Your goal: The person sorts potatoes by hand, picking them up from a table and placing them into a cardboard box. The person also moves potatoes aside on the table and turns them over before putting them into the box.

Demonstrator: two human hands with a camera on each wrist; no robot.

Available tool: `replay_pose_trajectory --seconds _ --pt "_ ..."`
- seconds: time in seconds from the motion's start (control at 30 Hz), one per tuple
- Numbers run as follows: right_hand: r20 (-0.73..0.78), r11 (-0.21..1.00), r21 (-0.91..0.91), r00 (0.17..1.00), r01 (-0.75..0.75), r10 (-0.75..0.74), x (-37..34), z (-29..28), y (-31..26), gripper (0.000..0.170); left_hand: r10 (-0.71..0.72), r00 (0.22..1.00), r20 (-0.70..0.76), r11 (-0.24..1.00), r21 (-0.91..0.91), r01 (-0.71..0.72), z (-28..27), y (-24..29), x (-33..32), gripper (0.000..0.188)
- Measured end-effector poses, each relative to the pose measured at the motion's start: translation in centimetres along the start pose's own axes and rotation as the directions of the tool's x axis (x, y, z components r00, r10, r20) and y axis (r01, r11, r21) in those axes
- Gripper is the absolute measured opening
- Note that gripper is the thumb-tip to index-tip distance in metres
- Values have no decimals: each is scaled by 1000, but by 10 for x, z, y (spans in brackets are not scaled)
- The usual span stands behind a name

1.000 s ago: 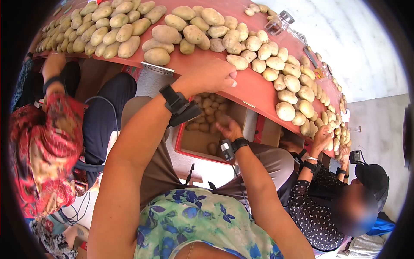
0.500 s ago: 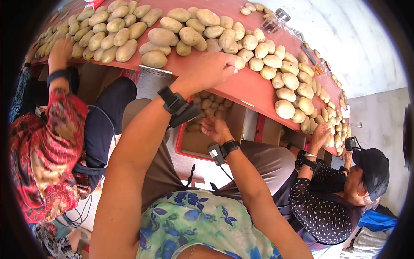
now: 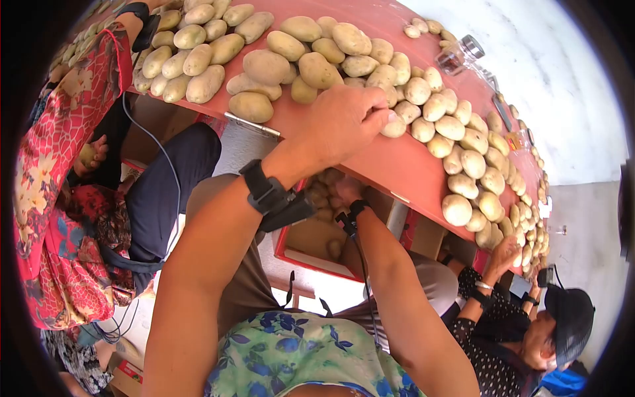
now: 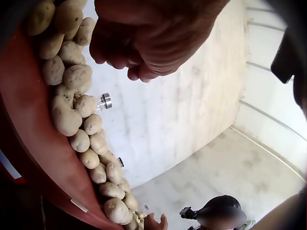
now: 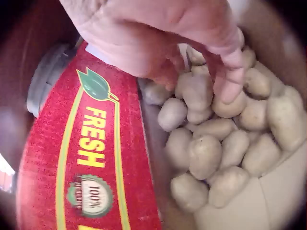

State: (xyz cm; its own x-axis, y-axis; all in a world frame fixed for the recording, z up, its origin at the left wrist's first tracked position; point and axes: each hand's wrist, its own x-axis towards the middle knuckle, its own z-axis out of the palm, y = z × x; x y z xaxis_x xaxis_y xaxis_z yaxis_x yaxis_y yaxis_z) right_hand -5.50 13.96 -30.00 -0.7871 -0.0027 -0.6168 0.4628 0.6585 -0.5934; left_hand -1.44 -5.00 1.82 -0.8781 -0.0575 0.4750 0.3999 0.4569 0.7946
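Observation:
My left hand [image 3: 344, 122] is over the red table [image 3: 291, 129], fingers loosely curled. Its fingertips overlap a pale potato [image 3: 395, 126] at the front of the spread in the head view. No potato shows within this hand [image 4: 153, 43] in the left wrist view. Inside a red-edged cardboard box below the tabletop, my right hand [image 5: 168, 33] reaches over loose potatoes [image 5: 205, 155]. One fingertip is right at a round potato [image 5: 229, 106]; the other fingers bend down between potatoes, their tips partly hidden.
Potatoes [image 3: 460, 210] lie along the curved table, smaller toward the right. A glass jar [image 3: 453, 58] with a metal lid stands behind them. The box wall [image 5: 91, 143] is red with "FRESH" printed on it. One person [image 3: 73, 218] is at left, another [image 3: 509, 344] at right handling potatoes.
My right hand has gone deeper into the box among the potatoes. My left hand has shifted slightly right beside the potatoes. The view has shifted, and the left person's arm reaches farther over the table.

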Motion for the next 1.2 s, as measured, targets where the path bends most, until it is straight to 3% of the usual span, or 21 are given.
replay_pose_trajectory --seconds 0.17,0.43,0.57,0.7,0.77,0.8,0.83,0.9,1.0,1.1,1.2 --pt "-168 910 -389 959 147 -227 45 31 21 39 -8 998 57 999 33 6 6 -2 0 19" --pt "-160 847 -509 950 154 -270 62 45 32 41 -36 952 302 997 80 12 15 -2 -8 11" --pt "-105 813 -548 948 195 -299 58 42 34 43 -32 915 403 976 212 -59 18 -8 -17 11" --pt "56 740 -594 934 316 -354 47 37 30 44 -54 898 437 942 321 -100 18 -14 -20 13" --pt "240 676 -563 877 475 -416 39 35 28 45 -58 905 422 925 363 -110 17 -18 -19 13" --pt "382 638 -500 810 586 -444 33 33 21 45 -38 919 392 910 393 -130 17 -24 -19 13" --pt "490 632 -402 739 662 -463 17 28 11 45 -19 932 362 895 421 -145 14 -27 -18 13" --pt "667 653 -235 608 720 -430 -58 -4 -33 36 -152 890 430 790 593 -152 4 -25 -15 13" --pt "808 463 -374 527 804 -262 -160 -52 -108 34 -182 916 357 718 685 -124 -5 -24 -17 13" --pt "839 525 -156 393 837 -376 -222 -99 -152 31 -120 933 339 703 692 -161 -7 -32 -22 13" --pt "573 488 -315 573 814 -586 -250 -143 -187 32 -180 910 373 690 707 -153 -4 -29 -22 15"
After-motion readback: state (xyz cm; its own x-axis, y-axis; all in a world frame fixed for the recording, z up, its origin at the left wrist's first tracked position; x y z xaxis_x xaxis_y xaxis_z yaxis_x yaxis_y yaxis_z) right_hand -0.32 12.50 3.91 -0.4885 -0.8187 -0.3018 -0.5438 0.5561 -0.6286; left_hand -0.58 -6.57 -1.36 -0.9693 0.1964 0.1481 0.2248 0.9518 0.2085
